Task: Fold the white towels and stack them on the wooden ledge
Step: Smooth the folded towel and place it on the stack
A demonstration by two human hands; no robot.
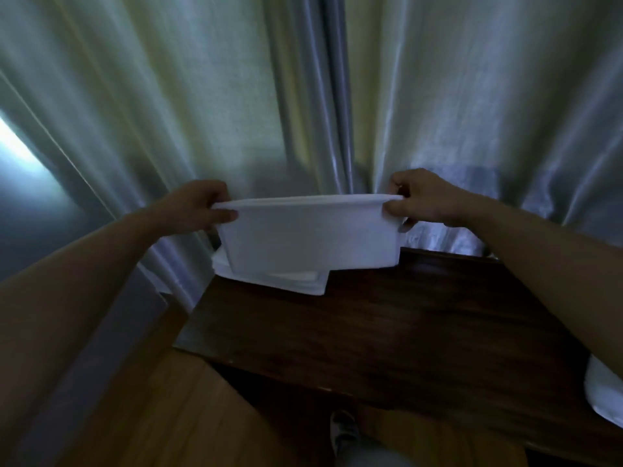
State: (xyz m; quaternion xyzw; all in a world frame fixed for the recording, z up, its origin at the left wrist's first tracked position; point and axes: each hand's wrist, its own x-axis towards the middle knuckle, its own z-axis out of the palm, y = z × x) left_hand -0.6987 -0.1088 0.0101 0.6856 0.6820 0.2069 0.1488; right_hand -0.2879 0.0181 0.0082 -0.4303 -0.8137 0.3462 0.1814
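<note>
Pinching the half-folded white cloth towel (310, 234) taut by its top corners, left hand (199, 207) and right hand (421, 197) hang it above the folded white stack (296, 281) on the dark wooden ledge (404, 325), likely to square its edges.

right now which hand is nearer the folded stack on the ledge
Left. The left hand is almost above the folded stack; the right hand is farther off to its right.

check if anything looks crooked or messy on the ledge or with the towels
Slightly. The stack of folded towels sits askew on the wooden ledge, its corner angled to the ledge's edges. Both hands hold the towel level above it. Nothing spilled or damaged.
</note>
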